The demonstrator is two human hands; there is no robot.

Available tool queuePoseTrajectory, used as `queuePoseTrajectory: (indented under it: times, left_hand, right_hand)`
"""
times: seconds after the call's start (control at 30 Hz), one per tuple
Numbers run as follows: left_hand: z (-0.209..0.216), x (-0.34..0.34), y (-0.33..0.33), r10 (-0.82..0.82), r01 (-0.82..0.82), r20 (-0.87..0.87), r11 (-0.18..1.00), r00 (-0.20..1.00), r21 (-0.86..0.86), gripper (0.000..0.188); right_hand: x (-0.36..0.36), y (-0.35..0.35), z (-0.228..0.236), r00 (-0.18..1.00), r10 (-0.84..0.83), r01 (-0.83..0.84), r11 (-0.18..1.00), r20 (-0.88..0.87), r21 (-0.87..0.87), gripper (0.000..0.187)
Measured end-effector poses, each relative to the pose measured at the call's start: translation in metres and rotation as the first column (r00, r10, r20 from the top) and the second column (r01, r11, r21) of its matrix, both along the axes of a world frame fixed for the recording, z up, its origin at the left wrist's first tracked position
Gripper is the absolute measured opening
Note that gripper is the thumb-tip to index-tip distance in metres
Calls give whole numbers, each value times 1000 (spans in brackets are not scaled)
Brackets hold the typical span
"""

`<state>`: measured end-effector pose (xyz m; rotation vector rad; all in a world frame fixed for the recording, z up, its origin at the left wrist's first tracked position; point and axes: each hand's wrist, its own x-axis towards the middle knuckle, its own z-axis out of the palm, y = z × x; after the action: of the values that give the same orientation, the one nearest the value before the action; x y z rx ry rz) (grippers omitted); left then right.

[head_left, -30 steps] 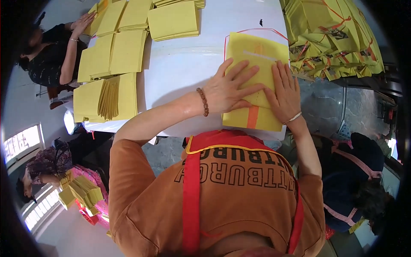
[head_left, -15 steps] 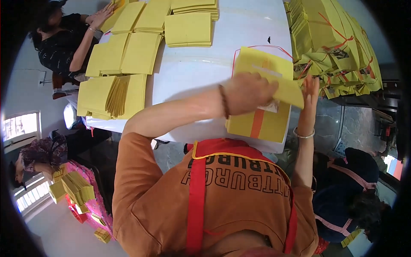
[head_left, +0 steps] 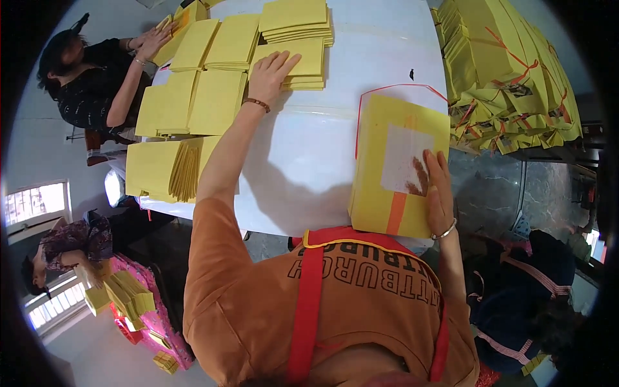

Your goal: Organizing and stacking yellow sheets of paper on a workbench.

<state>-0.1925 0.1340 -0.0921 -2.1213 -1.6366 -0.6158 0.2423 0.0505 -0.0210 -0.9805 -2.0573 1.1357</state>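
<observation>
A thick yellow paper stack [head_left: 393, 171], with a white square patch and an orange stripe, lies on the white table [head_left: 303, 161] under the right hand [head_left: 437, 187], fingers flat and together. The left hand [head_left: 271, 72], fingers slightly spread, rests on a farther yellow sheet pile [head_left: 303, 61].

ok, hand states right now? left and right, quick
Left hand: open, flat, palm down on a stack of yellow sheets.
Right hand: open, flat on the near yellow paper stack, holding nothing.

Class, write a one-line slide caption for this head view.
Left hand presses a yellow sheet pile; right hand steadies the near yellow stack.
</observation>
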Motion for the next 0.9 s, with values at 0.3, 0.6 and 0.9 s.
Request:
queuePoseTrajectory:
  times: [0.3, 0.6, 0.9]
  left_hand:
    - [-34, -9, 6, 41, -42, -11, 936, 999, -348, 50]
    - [-42, -9, -3, 1, -39, -112, 939, 994, -343, 48]
    - [-42, -13, 4, -57, -29, -207, 921, 977, -389, 47]
  right_hand:
    - [0, 1, 5, 983, -42, 29, 997, 180, 74, 47]
    - [-2, -1, 0, 990, -82, 85, 996, 119, -21, 39]
    - [-4, 2, 2, 952, -96, 25, 971, 290, 240, 43]
